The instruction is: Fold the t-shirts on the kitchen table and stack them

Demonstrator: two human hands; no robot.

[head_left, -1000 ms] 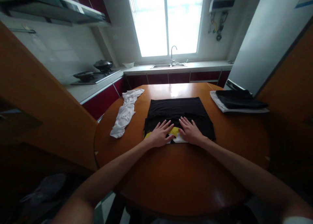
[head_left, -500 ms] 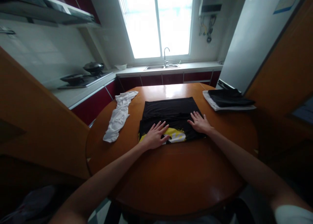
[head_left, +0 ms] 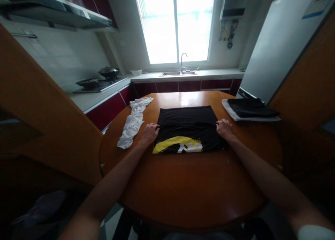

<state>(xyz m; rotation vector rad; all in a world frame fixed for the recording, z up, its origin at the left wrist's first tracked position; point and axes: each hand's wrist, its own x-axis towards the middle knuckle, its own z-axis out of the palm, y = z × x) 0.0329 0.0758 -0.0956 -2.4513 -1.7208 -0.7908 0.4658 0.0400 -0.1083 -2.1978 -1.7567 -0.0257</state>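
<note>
A black T-shirt (head_left: 187, 116) with a yellow and white print lies folded on the wooden table in front of me. The print shows along its near edge. My left hand (head_left: 151, 132) is closed on the shirt's left edge, about halfway up. On the opposite side, my right hand (head_left: 224, 128) pinches the right edge at a similar height. Both hands' fingers are curled around the fabric, and the fingertips are partly hidden. The shirt rests flat, with a crease running across between the two hands.
A crumpled white garment (head_left: 133, 121) lies to the left on the round table (head_left: 193, 187). Folded black and white clothes (head_left: 251, 109) are stacked at the right. Beyond are a counter with a sink (head_left: 178, 73), a stove with pans (head_left: 108, 72) and a fridge (head_left: 277, 41).
Both hands were lying flat with fingers spread on the shirt. They have moved apart to its left and right edges and closed there. The view has shifted slightly.
</note>
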